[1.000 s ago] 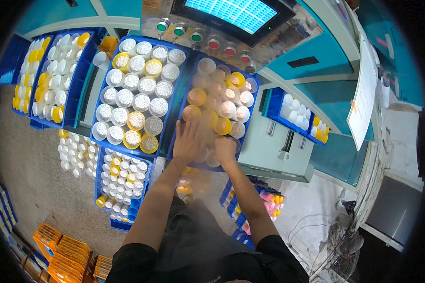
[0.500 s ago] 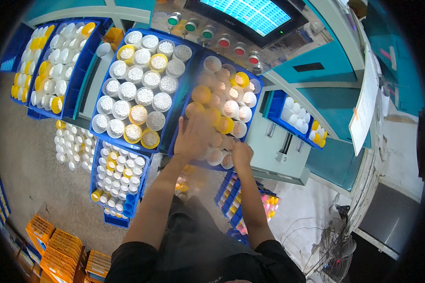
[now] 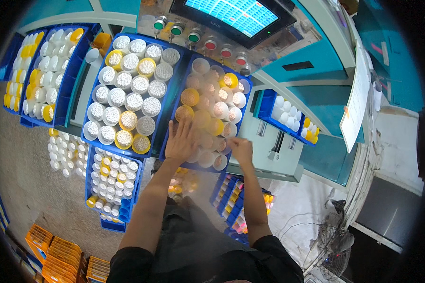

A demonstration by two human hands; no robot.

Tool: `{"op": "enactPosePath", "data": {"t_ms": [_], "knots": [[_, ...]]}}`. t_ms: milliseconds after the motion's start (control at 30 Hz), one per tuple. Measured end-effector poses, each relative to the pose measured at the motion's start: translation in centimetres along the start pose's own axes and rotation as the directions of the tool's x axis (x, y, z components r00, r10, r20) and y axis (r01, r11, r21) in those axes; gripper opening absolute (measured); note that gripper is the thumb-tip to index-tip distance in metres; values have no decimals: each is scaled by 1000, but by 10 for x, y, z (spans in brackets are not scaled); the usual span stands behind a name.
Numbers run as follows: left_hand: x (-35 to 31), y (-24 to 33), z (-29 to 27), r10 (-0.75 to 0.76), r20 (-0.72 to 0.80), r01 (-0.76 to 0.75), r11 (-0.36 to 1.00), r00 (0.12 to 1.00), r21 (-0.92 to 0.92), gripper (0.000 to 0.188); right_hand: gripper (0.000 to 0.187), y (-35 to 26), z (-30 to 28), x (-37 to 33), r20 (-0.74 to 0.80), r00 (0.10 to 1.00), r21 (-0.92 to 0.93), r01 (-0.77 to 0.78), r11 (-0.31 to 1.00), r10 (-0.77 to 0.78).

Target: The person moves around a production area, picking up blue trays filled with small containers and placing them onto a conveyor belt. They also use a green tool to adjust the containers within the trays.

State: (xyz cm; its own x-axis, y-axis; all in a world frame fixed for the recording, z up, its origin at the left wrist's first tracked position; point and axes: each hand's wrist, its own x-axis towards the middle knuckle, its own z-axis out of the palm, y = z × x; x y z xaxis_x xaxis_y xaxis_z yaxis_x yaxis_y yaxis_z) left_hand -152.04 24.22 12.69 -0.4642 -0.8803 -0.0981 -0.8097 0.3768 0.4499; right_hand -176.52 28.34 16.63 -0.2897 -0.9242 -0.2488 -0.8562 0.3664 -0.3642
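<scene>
My left hand [image 3: 182, 141] lies with fingers stretched out over the near left part of a blue tray [image 3: 171, 134]. Its fingertips are at a yellow cup [image 3: 184, 113] and the whitish cups beside it. At the tray's near right edge, my right hand [image 3: 241, 150] is closed, fingers curled toward a white cup [image 3: 222, 145]; whatever they hold, if anything, is hidden. White and yellow cups stand in rows in this tray, many with pale pinkish pieces inside, such as the white cup [image 3: 220, 109]. A hazy smear blurs the tray's middle.
Left of it stands another blue tray [image 3: 82, 128] of cups filled with white pellets. Behind are green and red buttons [image 3: 194, 36] and a lit screen [image 3: 236, 14]. More cup trays [image 3: 61, 111] stand far left; orange crates [image 3: 63, 259] lie lower left, a fan [image 3: 337, 245] lower right.
The whole view has shifted, so the trays and panel appear farther left. My left hand remains spread over the near left cups, and my right stays closed at the tray's right edge.
</scene>
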Motion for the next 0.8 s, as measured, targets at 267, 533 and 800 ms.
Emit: {"op": "enactPosePath", "data": {"t_ms": [267,533,800], "knots": [[2,0,0,-6,15,5,999,1000,44,71,16,-26,-26,204,63,934,938,-176,300,351],[-2,2,-1,-2,20,1,999,1000,36,72,7,-11,-25,167,-146,974,786,8,618,174],[-6,8,-16,63,-50,-57,993,997,107,74,28,-8,1,7,-72,995,129,74,989,-65]]}}
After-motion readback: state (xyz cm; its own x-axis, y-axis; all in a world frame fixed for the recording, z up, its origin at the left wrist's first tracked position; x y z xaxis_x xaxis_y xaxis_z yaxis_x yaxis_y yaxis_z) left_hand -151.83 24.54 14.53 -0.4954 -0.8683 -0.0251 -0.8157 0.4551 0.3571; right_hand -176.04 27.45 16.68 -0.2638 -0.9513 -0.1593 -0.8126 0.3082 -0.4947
